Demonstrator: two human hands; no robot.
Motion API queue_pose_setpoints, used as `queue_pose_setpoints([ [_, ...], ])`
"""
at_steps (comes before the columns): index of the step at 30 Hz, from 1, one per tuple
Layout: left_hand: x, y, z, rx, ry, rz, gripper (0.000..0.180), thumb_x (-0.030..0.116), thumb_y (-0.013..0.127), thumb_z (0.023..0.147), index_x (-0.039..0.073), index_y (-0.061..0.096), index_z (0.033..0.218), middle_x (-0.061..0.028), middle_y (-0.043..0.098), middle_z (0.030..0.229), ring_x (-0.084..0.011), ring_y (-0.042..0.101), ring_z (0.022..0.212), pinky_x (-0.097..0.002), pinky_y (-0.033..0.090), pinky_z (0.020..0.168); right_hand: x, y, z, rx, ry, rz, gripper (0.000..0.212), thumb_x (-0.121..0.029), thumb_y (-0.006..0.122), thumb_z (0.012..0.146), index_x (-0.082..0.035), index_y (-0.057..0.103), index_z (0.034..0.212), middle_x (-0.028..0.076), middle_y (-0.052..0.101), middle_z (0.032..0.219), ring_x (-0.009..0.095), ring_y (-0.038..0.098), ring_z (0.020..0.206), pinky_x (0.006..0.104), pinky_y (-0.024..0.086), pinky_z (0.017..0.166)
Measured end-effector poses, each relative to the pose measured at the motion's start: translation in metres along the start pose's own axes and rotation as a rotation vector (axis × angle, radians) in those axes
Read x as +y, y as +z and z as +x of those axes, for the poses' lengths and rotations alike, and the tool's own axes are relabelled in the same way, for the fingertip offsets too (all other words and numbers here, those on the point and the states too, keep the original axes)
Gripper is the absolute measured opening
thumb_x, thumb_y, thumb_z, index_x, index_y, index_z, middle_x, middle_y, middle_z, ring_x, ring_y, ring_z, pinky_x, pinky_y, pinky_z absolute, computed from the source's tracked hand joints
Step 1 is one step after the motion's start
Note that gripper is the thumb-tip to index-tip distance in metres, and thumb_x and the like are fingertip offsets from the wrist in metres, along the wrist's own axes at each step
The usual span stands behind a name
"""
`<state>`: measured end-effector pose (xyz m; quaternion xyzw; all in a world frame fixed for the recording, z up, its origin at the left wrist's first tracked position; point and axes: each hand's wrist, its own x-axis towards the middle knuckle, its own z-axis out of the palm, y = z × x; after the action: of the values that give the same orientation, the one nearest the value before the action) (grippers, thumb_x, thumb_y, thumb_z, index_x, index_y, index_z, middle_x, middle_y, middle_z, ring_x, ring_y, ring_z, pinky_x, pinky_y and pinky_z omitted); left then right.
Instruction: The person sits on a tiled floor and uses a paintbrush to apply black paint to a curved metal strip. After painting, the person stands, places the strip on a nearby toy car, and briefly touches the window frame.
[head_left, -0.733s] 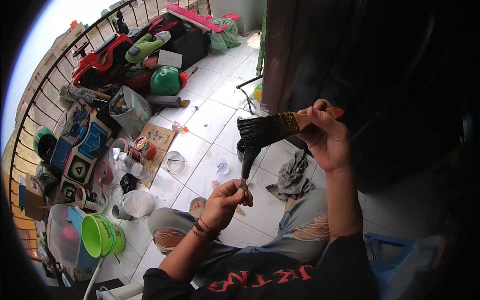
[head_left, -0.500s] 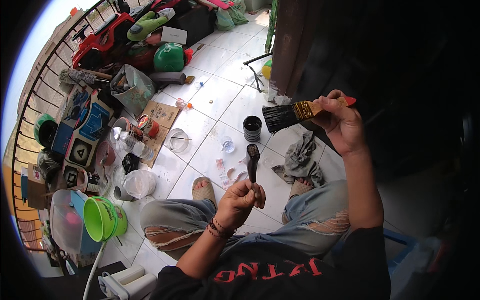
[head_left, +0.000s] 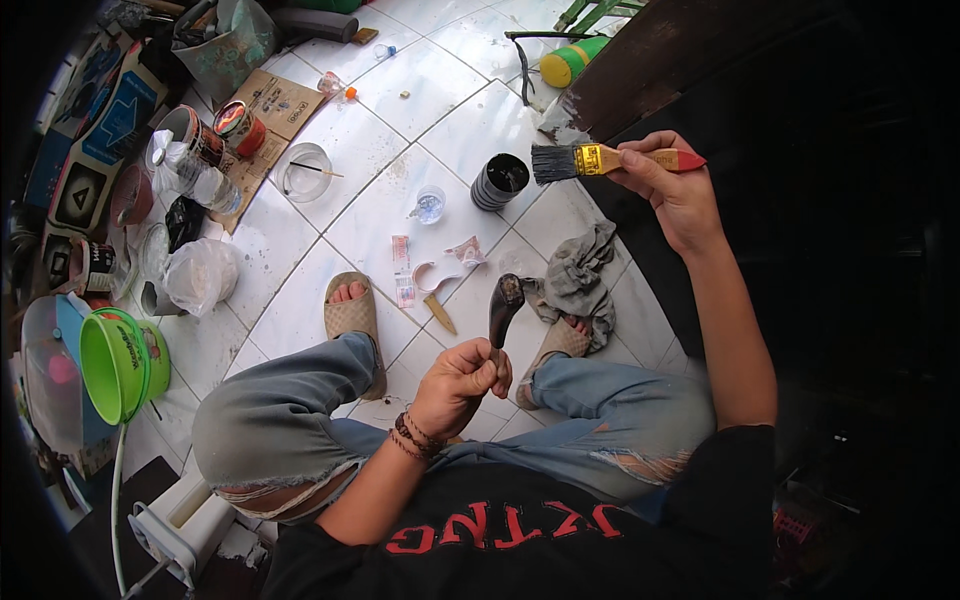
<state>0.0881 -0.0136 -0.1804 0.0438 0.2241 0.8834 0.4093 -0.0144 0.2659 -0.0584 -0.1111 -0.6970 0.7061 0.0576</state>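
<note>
My left hand (head_left: 462, 383), closed, pinches the lower end of a black, glossy piece shaped like a curved tool handle (head_left: 504, 312). It stands upright with its blunt, worn end up; I cannot tell its exact kind. My right hand (head_left: 668, 190) grips a paintbrush (head_left: 590, 160) by its wooden, red-tipped handle. The dark bristles point left and appear close to the rim of a black paint can (head_left: 488, 190); I cannot tell whether they touch. Dark paint fills the can on the tiled floor. A crumpled grey rag (head_left: 578, 280) lies by my right foot.
A clear cup (head_left: 428, 206), a roll of tape (head_left: 436, 276) and a pointed wooden piece (head_left: 440, 314) lie between my feet and the can. Leftward are a round tub (head_left: 304, 172), cardboard (head_left: 275, 105), and a green bucket (head_left: 115, 365). A dark panel (head_left: 660, 60) stands at right.
My view has tilted down and shifted right. The brush has turned from slanting to nearly level, its bristles now closer to the can. Both hands keep their holds.
</note>
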Motion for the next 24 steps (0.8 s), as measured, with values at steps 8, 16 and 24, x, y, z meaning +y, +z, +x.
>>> queue_pose_setpoints([
  [8, 0.017, -0.032, -0.005, 0.179, -0.069, 0.088, 0.016, 0.018, 0.058, 0.092, 0.002, 0.056, 0.090, -0.0021, 0.054, 0.078, -0.0099, 0.049, 0.071, -0.0235, 0.041, 0.067, -0.012, 0.051, 0.019, -0.491, 0.131, 0.356, 0.022, -0.004, 0.067, 0.074, -0.007, 0.048, 0.085, 0.011, 0.059, 0.084, 0.017, 0.060, 0.083, 0.0330, 0.052, 0.078],
  [16, 0.016, -0.038, -0.002, 0.184, -0.110, 0.053, 0.021, 0.023, 0.063, 0.087, 0.003, 0.056, 0.086, -0.0030, 0.053, 0.075, -0.0128, 0.047, 0.067, -0.0251, 0.038, 0.064, 0.020, 0.041, 0.034, -0.483, 0.253, 0.381, 0.021, -0.007, 0.069, 0.076, -0.007, 0.049, 0.082, 0.008, 0.059, 0.082, 0.015, 0.057, 0.079, 0.0281, 0.047, 0.071],
  [24, 0.013, -0.034, -0.004, 0.203, -0.091, 0.016, 0.021, 0.023, 0.064, 0.086, 0.003, 0.056, 0.085, -0.0033, 0.052, 0.074, -0.0128, 0.046, 0.067, -0.0245, 0.036, 0.063, 0.029, 0.038, 0.023, -0.406, 0.307, 0.350, 0.021, -0.003, 0.066, 0.077, -0.007, 0.048, 0.087, 0.008, 0.058, 0.084, 0.015, 0.058, 0.078, 0.0298, 0.048, 0.073],
])
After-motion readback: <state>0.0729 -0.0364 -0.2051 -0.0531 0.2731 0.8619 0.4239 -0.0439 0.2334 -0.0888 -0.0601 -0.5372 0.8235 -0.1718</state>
